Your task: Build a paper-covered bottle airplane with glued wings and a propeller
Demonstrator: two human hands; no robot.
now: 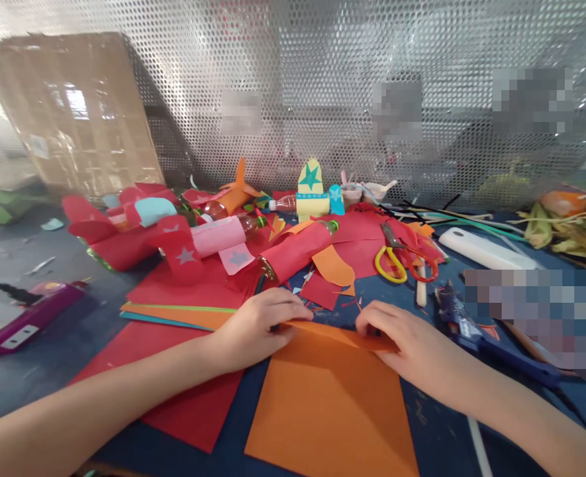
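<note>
An orange sheet of paper lies in front of me, its far edge lifted and bent over in a narrow strip. My left hand pinches the left end of that edge, a dark thin thing partly showing by its fingers. At the right end, my right hand has its fingers curled over the same edge. Red paper lies under my left forearm, beside a stack of coloured sheets. Beyond my hands rests a bottle wrapped in red paper with an orange fin.
Scissors with yellow and red handles lie beyond my right hand. A blue glue gun is at the right, near a white long-handled object. A purple power strip sits left. Paper-covered bottles and a cardboard box stand before a perforated metal panel.
</note>
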